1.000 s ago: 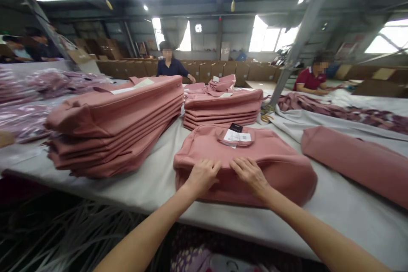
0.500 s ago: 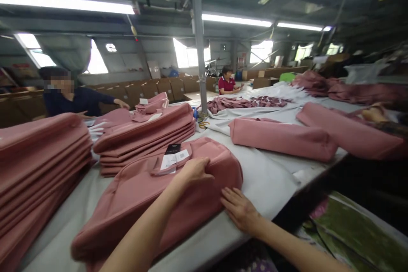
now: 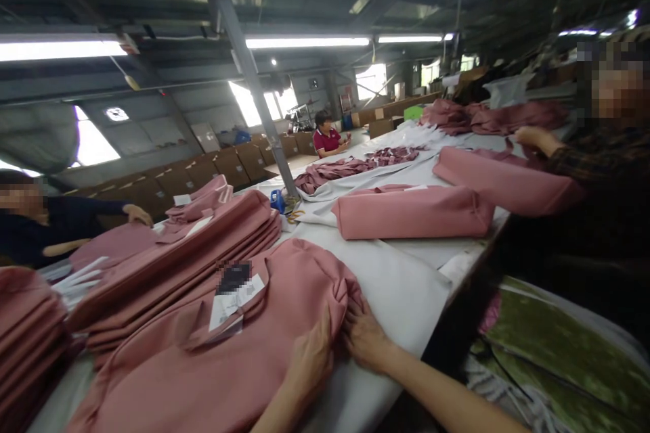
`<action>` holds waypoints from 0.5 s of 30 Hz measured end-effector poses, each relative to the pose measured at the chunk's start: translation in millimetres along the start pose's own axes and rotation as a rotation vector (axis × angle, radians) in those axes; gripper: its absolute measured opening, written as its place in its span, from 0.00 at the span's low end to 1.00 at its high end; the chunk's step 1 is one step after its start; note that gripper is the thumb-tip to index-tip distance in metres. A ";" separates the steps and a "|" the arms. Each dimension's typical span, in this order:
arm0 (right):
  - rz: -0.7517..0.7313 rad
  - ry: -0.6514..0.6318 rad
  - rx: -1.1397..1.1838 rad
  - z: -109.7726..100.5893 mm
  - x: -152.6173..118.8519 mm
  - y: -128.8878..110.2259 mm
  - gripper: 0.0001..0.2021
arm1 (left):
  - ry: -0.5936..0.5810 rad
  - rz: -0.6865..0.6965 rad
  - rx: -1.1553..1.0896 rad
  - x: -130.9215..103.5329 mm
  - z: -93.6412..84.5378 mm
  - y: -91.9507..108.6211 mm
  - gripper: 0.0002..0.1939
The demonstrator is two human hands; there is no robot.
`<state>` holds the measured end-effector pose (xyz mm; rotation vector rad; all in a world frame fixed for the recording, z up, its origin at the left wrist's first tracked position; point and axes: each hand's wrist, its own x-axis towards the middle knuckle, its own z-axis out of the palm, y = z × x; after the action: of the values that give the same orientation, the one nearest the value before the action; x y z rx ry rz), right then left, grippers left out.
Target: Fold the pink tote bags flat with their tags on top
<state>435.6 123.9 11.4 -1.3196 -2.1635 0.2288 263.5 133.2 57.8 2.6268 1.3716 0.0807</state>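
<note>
A large pink bag [image 3: 203, 379] lies flat in front of me, with white and black tags [image 3: 236, 298] and a strap on its upper face. At its near right end, my left hand [image 3: 311, 355] pinches the edge, the thumb on top and the material creased there. Close beside it, my right hand [image 3: 366, 337] grips the same end from the right, its fingertips partly hidden by the folds. Behind the bag sits a stack of folded pink bags [image 3: 187, 264]; another stack [image 3: 30, 325] stands at the left edge.
The table [image 3: 406, 291] has a pale cover. Another pink bag [image 3: 411, 213] lies further right. A co-worker's hand [image 3: 538, 139] is at one more bag [image 3: 508, 179]; another co-worker's hand [image 3: 138, 214] touches pieces at left. A metal post [image 3: 254, 95] rises behind. Green wrapped material [image 3: 558, 358] lies below the table edge.
My view has turned to the right. My left hand has come down from the bag's top to its right end and closed there. My right hand has closed on the same end, creasing it.
</note>
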 end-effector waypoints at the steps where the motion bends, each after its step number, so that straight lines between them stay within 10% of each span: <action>1: 0.028 0.012 0.106 -3.6 0.7 0.7 0.16 | 0.016 -0.056 0.000 -3.5 13.4 -2.4 0.40; 8: 0.400 0.225 0.433 -45.7 38.2 51.9 0.21 | 0.366 -0.113 -0.201 -17.5 62.2 -24.3 0.30; 15: 0.324 0.132 0.474 -49.4 127.4 79.4 0.16 | 0.567 -0.032 -0.295 -14.8 76.8 -24.0 0.28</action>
<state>480.6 264.7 67.3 -1.3456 -1.6407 0.7135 245.6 124.4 -21.6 2.4176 1.4080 1.0059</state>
